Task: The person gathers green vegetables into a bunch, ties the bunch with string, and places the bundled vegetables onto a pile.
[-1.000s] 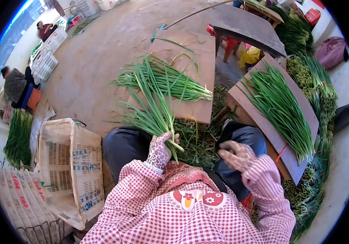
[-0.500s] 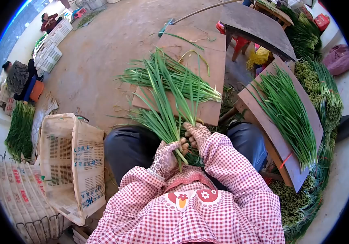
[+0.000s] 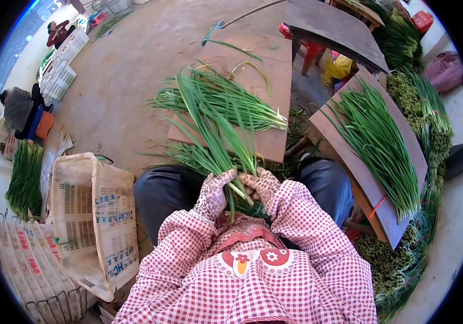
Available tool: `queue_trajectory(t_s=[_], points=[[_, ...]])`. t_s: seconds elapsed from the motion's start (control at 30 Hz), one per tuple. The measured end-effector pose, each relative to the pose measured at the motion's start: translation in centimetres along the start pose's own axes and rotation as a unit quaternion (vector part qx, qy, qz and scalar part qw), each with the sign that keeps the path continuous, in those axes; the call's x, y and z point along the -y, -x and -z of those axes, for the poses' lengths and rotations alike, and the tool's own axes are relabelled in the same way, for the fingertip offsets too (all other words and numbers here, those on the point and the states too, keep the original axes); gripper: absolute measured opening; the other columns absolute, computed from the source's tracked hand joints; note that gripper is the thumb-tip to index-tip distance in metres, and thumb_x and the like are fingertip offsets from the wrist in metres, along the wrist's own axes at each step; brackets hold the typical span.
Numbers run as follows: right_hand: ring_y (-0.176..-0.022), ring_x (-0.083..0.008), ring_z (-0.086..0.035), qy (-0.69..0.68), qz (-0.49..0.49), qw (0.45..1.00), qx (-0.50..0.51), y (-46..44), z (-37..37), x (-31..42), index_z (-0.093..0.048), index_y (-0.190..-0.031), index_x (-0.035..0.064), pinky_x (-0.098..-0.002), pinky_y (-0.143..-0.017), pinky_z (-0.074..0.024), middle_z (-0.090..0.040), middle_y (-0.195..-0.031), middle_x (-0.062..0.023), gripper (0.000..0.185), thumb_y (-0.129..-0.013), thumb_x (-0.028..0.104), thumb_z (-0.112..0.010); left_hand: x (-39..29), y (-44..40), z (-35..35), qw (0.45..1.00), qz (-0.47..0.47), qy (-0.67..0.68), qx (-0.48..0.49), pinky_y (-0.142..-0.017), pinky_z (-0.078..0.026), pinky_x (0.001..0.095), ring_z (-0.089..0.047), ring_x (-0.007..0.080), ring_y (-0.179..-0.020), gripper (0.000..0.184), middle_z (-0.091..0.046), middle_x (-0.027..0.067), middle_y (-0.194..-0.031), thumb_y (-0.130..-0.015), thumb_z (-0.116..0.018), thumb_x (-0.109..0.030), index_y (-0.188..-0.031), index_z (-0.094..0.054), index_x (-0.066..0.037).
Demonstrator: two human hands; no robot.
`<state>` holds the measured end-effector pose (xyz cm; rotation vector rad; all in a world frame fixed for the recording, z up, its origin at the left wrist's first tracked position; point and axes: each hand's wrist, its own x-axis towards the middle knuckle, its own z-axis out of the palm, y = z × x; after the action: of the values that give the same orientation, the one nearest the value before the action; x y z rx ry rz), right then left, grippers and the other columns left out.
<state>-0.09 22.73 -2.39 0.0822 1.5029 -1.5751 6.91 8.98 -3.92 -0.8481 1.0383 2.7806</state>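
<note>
Both of my hands wear patterned gloves and meet above my lap. My left hand [image 3: 213,196] is closed around a bunch of long green chives [image 3: 202,121], whose pale stem ends point down toward me. Right beside it, my right hand [image 3: 263,183] is closed on several chives [image 3: 242,144] near their lower ends; its fingertips are partly hidden. The leaves fan forward over a brown board [image 3: 274,54]. On that board lies a loose pile of chives [image 3: 242,102], white ends to the right.
At my right, a slanted board [image 3: 323,128] carries a large heap of chives [image 3: 377,146]; bundled greens [image 3: 439,127] line the wall beyond. A plastic crate [image 3: 115,216] stands at my left. A dark table [image 3: 334,27] is ahead right. Two people sit far left.
My hands have come closer together, the left rising slightly and turning its bunch so the stem ends angle toward the right. The view has shifted slightly.
</note>
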Motion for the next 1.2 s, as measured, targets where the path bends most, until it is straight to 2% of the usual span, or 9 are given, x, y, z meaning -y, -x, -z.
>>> queue_trajectory(t_s=[0.13,0.33,0.4,0.57,0.77,0.83,1.0,1.07,1.2], points=[[-0.056,-0.0064,-0.048,-0.081,0.089,0.991,-0.051,0.1,-0.3,-1.1,-0.057,-0.103,0.0067,-0.0216,-0.047,-0.0367,-0.059,-0.079,-0.0003,0.029,-0.081,0.023,-0.066,0.0,-0.2,-0.7,0.998,-0.044,-0.002,-0.043,-0.065,-0.052,0.0347,-0.061,0.0224,-0.073,0.020,-0.062,0.0109,-0.086,-0.082,-0.056,-0.010,-0.101,-0.059,-0.001],[-0.042,-0.0045,-0.038,-0.095,0.118,0.986,-0.070,1.1,-0.4,0.0,-0.053,-0.106,0.0055,-0.0193,-0.036,-0.0276,-0.054,-0.065,0.0006,0.027,-0.081,0.009,-0.063,-1.4,-0.2,-1.1,0.964,-0.165,-0.203,-0.054,-0.078,-0.047,0.0292,-0.058,0.0180,-0.088,0.024,-0.061,0.0090,-0.093,-0.086,-0.050,-0.013,-0.102,-0.062,0.000],[-0.041,-0.0046,-0.037,-0.104,0.101,0.989,-0.040,2.1,0.2,0.6,-0.052,-0.108,0.0061,-0.0197,-0.036,-0.0273,-0.052,-0.063,0.0007,0.028,-0.082,0.009,-0.062,-2.2,-0.3,-1.2,0.984,-0.124,-0.109,-0.069,-0.077,-0.044,0.0268,-0.059,0.0149,-0.084,0.019,-0.063,0.0088,-0.090,-0.080,-0.061,-0.011,-0.095,-0.063,0.001],[-0.044,-0.0083,-0.044,0.103,0.046,0.989,-0.092,4.6,4.0,2.8,-0.053,-0.101,0.0029,-0.0239,-0.039,-0.0332,-0.052,-0.059,-0.0016,0.029,-0.080,0.018,-0.065,-2.2,-2.7,1.5,0.954,-0.198,-0.206,-0.093,-0.069,-0.048,0.0289,-0.059,0.0165,-0.078,0.017,-0.061,0.0080,-0.086,-0.083,-0.057,-0.014,-0.093,-0.062,-0.001],[-0.086,-0.0185,-0.057,0.251,0.103,0.938,-0.216,5.8,8.9,5.8,-0.050,-0.112,-0.0020,-0.0313,-0.076,-0.0478,-0.059,-0.095,-0.0119,0.054,-0.071,0.022,-0.075,-1.8,-3.9,2.9,0.978,-0.114,-0.171,-0.038,-0.061,-0.052,0.0323,-0.060,0.0188,-0.073,0.017,-0.060,0.0084,-0.084,-0.081,-0.061,-0.012,-0.095,-0.058,-0.003],[-0.077,-0.0165,-0.056,0.216,0.123,0.932,-0.263,5.2,7.0,6.1,-0.053,-0.106,0.0013,-0.0282,-0.070,-0.0474,-0.058,-0.086,-0.0089,0.047,-0.069,0.019,-0.076,-2.0,-2.9,0.3,0.988,-0.055,-0.142,-0.038,-0.059,-0.053,0.0349,-0.060,0.0197,-0.073,0.016,-0.061,0.0090,-0.084,-0.081,-0.061,-0.011,-0.096,-0.058,-0.003],[-0.052,-0.0080,-0.045,0.180,0.001,0.978,-0.108,1.8,2.8,3.0,-0.059,-0.107,0.0058,-0.0220,-0.046,-0.0361,-0.060,-0.069,-0.0016,0.037,-0.080,0.030,-0.067,-1.2,-1.2,-1.8,0.993,-0.011,-0.122,0.007,-0.055,-0.054,0.0361,-0.060,0.0207,-0.070,0.013,-0.060,0.0088,-0.078,-0.081,-0.059,-0.008,-0.093,-0.057,-0.002],[-0.080,-0.0153,-0.059,0.075,0.002,0.997,0.002,0.7,2.1,1.8,-0.055,-0.114,0.0029,-0.0273,-0.073,-0.0473,-0.064,-0.095,-0.0095,0.040,-0.081,0.023,-0.066,-0.9,-1.0,-1.3,0.992,-0.016,-0.127,0.015,-0.057,-0.054,0.0335,-0.060,0.0202,-0.069,0.013,-0.060,0.0086,-0.078,-0.082,-0.058,-0.006,-0.093,-0.057,-0.001],[-0.088,-0.0149,-0.059,-0.029,0.020,0.994,0.106,-0.9,2.4,-0.1,-0.054,-0.115,0.0018,-0.0267,-0.077,-0.0477,-0.063,-0.101,-0.0093,0.041,-0.080,0.018,-0.067,-1.2,0.1,-1.0,0.977,-0.033,-0.210,-0.018,-0.063,-0.053,0.0277,-0.061,0.0177,-0.073,0.019,-0.062,0.0089,-0.084,-0.081,-0.060,-0.005,-0.098,-0.056,0.001]])
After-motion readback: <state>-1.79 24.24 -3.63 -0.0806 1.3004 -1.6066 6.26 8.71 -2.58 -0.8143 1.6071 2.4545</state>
